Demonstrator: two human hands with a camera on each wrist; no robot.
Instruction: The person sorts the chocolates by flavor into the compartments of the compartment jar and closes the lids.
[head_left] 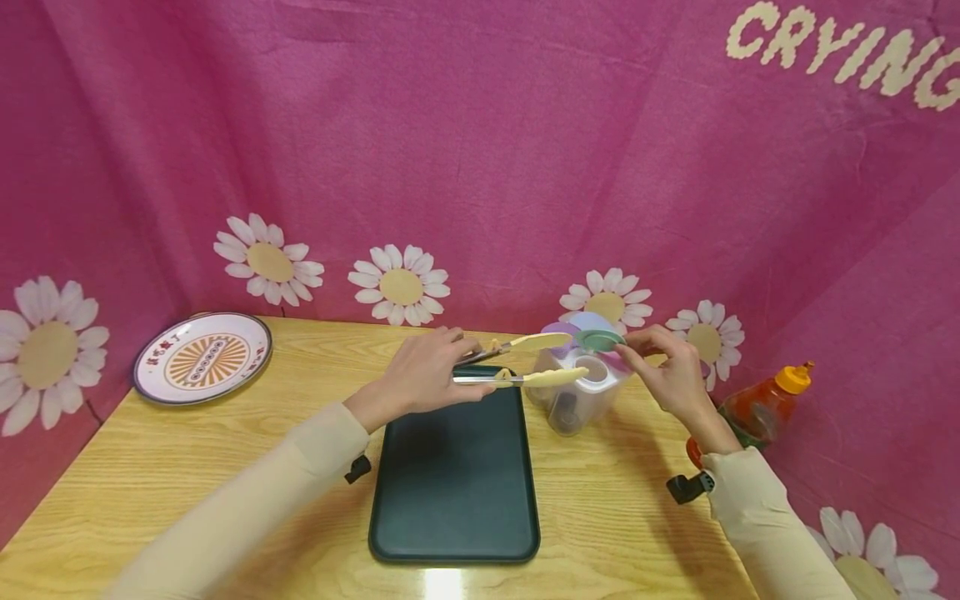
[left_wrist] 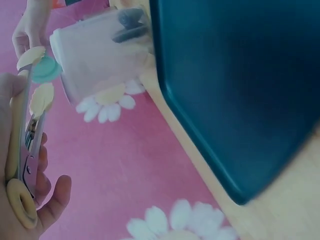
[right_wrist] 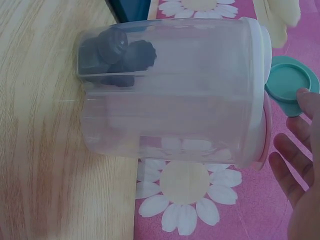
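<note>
My left hand (head_left: pixel 423 371) holds a pair of metal tongs with pale yellow tips (head_left: pixel 557 377). The tongs' arms are spread apart, with nothing between them, over the top of a clear canister (right_wrist: pixel 170 95). On the right, my right hand (head_left: pixel 671 375) pinches a small green flip lid (head_left: pixel 598 340) between thumb and finger and holds it raised. A round opening (head_left: pixel 592 369) shows beside that lid in the canister's white top. Several dark round-edged pieces (right_wrist: pixel 117 55) lie at the canister's bottom; their kind is unclear.
A dark rectangular tray (head_left: pixel 453 492) lies on the wooden table, left of the canister. A white patterned plate (head_left: pixel 202 358) rests at the back left. Behind my right wrist stands a red squeeze bottle with a yellow cap (head_left: pixel 793 379). Pink flowered cloth (head_left: pixel 480 167) hangs behind.
</note>
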